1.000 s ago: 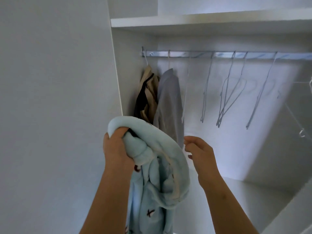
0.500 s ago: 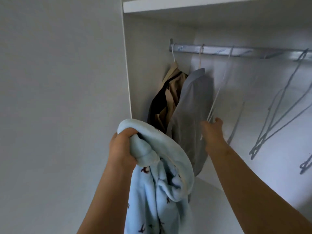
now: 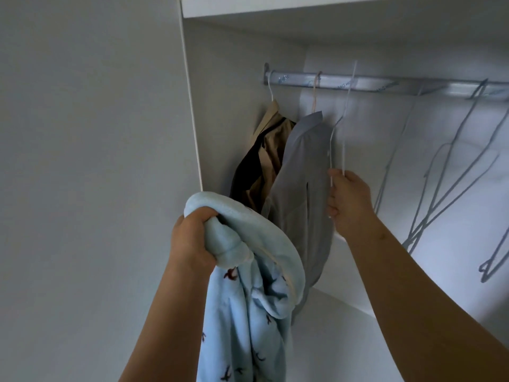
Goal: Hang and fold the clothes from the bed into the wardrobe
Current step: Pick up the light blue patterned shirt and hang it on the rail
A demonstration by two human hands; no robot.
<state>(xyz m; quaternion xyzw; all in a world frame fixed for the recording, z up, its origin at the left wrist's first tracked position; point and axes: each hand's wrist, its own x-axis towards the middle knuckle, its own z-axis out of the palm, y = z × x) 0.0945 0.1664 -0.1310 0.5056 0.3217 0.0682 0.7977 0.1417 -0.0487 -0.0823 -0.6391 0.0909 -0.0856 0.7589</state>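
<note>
My left hand (image 3: pixel 192 241) grips a bunched light blue fleece garment (image 3: pixel 248 304) with small dark printed figures; it hangs down in front of the wardrobe's left side. My right hand (image 3: pixel 348 201) is closed on the lower part of an empty white wire hanger (image 3: pixel 340 128) whose hook rises to the metal rail (image 3: pixel 371 85). Left of that hanger a grey shirt (image 3: pixel 303 188) and a tan and black garment (image 3: pixel 264 158) hang on the rail.
Several empty wire hangers (image 3: pixel 446 172) hang further right on the rail. A white shelf (image 3: pixel 303 4) runs above the rail and a white wardrobe side panel (image 3: pixel 190 106) stands at the left. A white ledge (image 3: pixel 344 301) lies below the hanging clothes.
My right hand has risen from beside the blue garment to the empty hanger next to the grey shirt and closed on it. The view has shifted closer and to the left.
</note>
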